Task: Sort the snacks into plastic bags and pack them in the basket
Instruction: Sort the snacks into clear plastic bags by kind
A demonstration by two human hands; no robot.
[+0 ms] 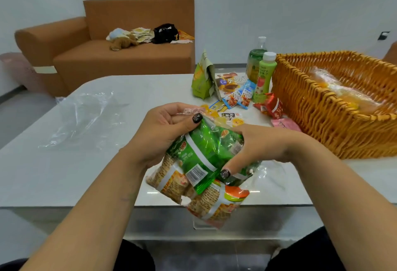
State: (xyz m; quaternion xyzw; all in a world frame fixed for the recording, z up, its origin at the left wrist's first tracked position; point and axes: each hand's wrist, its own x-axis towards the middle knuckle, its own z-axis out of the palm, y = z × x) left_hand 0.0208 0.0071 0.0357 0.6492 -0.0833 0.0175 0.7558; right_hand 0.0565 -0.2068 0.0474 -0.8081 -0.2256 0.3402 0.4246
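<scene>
Clear plastic bag (199, 163) stuffed with green and orange snack packs sits between both hands, held over the near edge of the grey table (64, 174). Left hand (165, 128) is at the top-left of the bag, wrist bent, fingers curled in, thumb pressing down on the gathered bag mouth: pinching the film. Right hand (260, 144) comes in from the right, palm down over the bag's side, fingers wrapped round the far side, thumb hooked on the near face, so it grips the bag body. Both forearms angle in from the lower corners. Wicker basket (322, 120) on the right of the table, one filled bag of yellowish packs (341, 90) already inside. Spare empty plastic bag (86, 118) lies flat on the table to the left. Loose snacks (234, 98) and two green bottles (261, 73) stand just left of the basket, behind the hands. Brown sofa (107, 55) beyond the table.
</scene>
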